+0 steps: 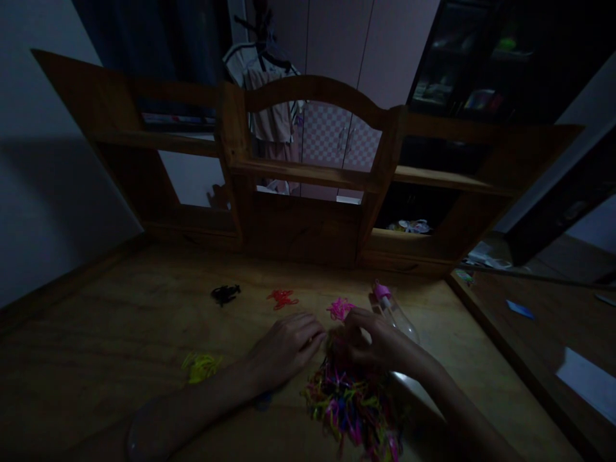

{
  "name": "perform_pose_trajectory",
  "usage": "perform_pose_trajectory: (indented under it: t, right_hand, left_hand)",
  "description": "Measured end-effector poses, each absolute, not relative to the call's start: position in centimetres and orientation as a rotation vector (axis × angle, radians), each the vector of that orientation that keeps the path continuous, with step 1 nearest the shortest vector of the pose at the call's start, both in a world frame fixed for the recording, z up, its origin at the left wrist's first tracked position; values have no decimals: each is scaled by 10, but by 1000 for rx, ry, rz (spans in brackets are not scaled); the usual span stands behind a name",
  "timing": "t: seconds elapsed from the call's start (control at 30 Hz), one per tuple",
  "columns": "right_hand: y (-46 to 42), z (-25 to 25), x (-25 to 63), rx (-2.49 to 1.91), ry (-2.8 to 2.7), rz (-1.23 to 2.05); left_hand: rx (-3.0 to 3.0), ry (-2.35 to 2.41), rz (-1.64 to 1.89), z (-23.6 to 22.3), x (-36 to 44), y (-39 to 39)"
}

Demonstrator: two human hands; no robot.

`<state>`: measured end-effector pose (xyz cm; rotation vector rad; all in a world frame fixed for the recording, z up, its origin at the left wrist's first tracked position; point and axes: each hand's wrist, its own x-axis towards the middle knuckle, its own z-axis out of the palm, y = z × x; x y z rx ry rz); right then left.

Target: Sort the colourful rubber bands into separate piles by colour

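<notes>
A heap of mixed-colour rubber bands lies on the wooden table in front of me. My right hand is over the heap's far side with fingers bent into a pinch; whatever is between them is hidden. Just left of it, my left hand has its thumb and fingers pressed together, and I cannot make out what they hold. Small single-colour piles lie around: pink bands beyond my right hand, red bands, black bands, yellow bands beside my left forearm, and a blue bit partly under it.
A clear bottle with a pink cap lies right of the pink pile. A wooden shelf unit stands along the table's back edge. To the right, a lower brown surface holds a white sheet and a blue packet. The room is dim.
</notes>
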<state>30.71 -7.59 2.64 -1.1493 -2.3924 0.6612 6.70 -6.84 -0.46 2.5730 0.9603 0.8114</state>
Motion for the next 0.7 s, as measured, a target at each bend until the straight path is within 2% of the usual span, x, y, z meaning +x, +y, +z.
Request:
perform_pose_trajectory:
  t: [0.17,0.43,0.7]
  right_hand:
    - [-77,38,313,-1154,-2319,633]
    - [-65,30,315,-1294,-2222,519]
    - [-70,25,314,-1223,-2313,434]
  left_hand:
    - [2549,952,781,-5,68,-70]
    - [2499,820,650,1,70,-73]
    - [2525,758,611,-4,69,-74]
